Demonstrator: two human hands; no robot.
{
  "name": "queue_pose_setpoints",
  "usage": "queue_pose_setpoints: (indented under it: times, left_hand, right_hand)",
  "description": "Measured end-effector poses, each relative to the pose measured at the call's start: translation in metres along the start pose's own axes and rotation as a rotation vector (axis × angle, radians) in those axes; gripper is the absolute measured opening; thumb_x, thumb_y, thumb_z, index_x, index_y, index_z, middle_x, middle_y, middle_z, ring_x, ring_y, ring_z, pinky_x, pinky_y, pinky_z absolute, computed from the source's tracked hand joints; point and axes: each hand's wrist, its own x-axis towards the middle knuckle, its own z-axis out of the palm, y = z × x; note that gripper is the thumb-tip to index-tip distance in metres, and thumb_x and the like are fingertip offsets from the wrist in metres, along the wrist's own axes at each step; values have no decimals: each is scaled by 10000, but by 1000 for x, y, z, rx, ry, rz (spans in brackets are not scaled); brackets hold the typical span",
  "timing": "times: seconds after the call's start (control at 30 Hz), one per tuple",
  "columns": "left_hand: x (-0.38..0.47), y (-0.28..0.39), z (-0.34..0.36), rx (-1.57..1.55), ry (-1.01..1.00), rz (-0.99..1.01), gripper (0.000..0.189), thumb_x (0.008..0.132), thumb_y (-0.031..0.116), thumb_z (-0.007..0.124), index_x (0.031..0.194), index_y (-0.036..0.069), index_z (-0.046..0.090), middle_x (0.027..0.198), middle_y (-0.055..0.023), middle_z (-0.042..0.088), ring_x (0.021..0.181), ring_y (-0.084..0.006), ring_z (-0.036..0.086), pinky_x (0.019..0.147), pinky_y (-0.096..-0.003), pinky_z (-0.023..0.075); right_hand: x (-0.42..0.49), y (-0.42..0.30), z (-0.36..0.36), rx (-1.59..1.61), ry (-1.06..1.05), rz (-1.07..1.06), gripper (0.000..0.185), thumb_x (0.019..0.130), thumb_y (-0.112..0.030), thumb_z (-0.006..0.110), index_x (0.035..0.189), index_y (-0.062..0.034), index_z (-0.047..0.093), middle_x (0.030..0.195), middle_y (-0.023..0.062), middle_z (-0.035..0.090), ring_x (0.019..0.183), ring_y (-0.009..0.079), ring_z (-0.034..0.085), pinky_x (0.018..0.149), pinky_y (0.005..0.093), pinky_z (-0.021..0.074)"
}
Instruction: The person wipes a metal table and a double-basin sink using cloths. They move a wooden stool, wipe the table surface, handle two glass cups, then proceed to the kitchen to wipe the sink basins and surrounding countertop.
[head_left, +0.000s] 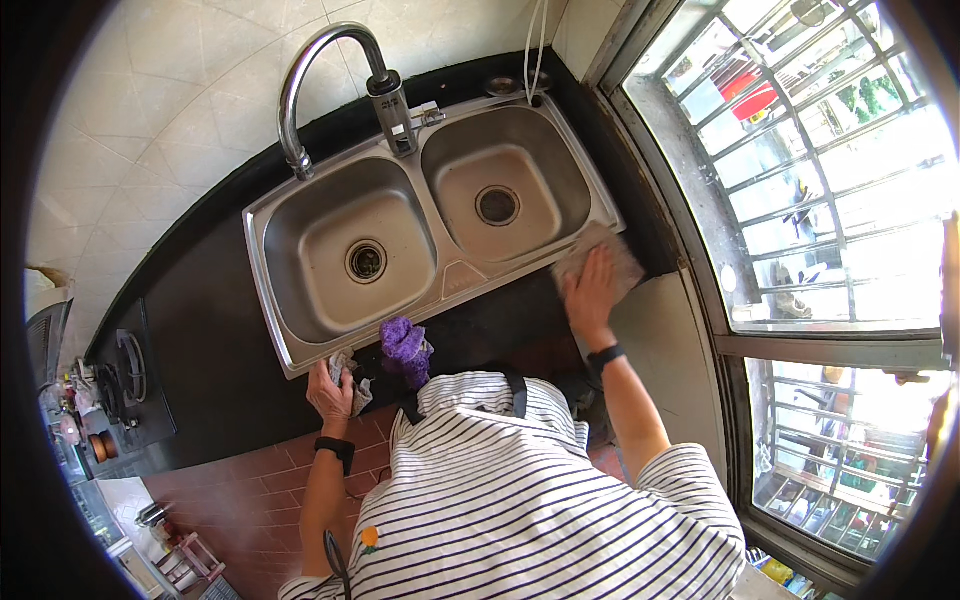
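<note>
My right hand (591, 297) lies flat on a pale brownish cloth (619, 256), pressed on the black countertop at the right front corner of a double-bowl steel sink (450, 259). The cloth overlaps the sink's rim, and the hand looks slightly blurred. My left hand (330, 391) grips a crumpled greyish cloth (362, 396) at the counter's front edge, by the sink's left front corner. Between the hands, a purple textured cloth (406, 349) rests in a bunch on the counter's front edge, near the sink rim. Both bowls show round drains.
A chrome gooseneck faucet (283, 97) arches over the left bowl from behind. White cords (534, 52) hang at the back right corner. A barred window (817, 172) is at the right. A gas stove (131, 375) stands on the far left counter.
</note>
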Motion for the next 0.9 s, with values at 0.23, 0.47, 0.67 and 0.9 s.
queue_pose_setpoints:
  times: [0.23, 0.47, 0.67, 0.9]
  left_hand:
    - [2, 5, -1, -23, 26, 11, 460, 779, 194, 667, 1170, -12, 540, 1006, -222, 605, 930, -416, 591, 792, -465, 486]
    - [3, 7, -6, -21, -71, -41, 443, 798, 202, 647, 1177, -12, 557, 1024, -220, 614, 932, -411, 598, 807, -457, 485]
    - [6, 15, -10, -26, -11, -15, 374, 785, 184, 654, 1087, -14, 557, 957, -221, 596, 896, -418, 586, 765, -469, 478]
    - [7, 13, -12, -6, -98, -54, 406, 815, 228, 630, 1124, -24, 553, 957, -236, 594, 896, -429, 579, 765, -469, 474]
  right_hand:
    - [39, 10, 11, -5, 43, 119, 685, 963, -324, 482, 1430, 134, 277, 1523, 281, 257, 1428, 406, 224, 1166, 494, 192]
    - [64, 25, 11, -28, -89, -58, 699, 951, -348, 498, 1419, 129, 295, 1511, 287, 276, 1409, 410, 259, 1160, 507, 200]
    - [119, 40, 46, 22, -82, -162, 762, 924, -382, 531, 1426, 132, 277, 1496, 304, 284, 1402, 418, 274, 1153, 500, 228]
    - [180, 44, 67, 24, -202, -281, 833, 893, -379, 584, 1446, 133, 228, 1508, 305, 251, 1417, 421, 239, 1141, 477, 268]
